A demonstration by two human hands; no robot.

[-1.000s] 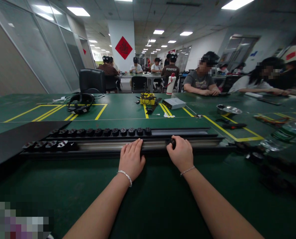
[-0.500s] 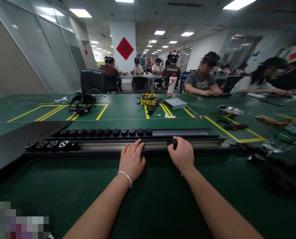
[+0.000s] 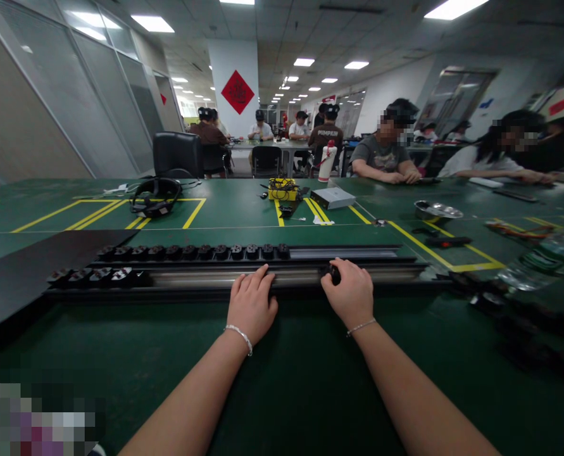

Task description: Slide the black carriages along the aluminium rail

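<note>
Edged toward 3 o'clock, right hand [image 3: 350,294] pinches small black round module [image 3: 332,273], seemingly seating it in long grey metal rail [image 3: 200,279]; left hand [image 3: 250,305], spread flat, steadies.

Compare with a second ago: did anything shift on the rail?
Right hand edged slightly rightward along the rail, fingers closed on the small black piece. Left hand stayed pressed on the rail; the rows of black pieces did not move.

Mostly under the right hand [image 3: 350,294], a small black part [image 3: 333,273] — blurred clutter [image 3: 523,278] along the right edge.
</note>
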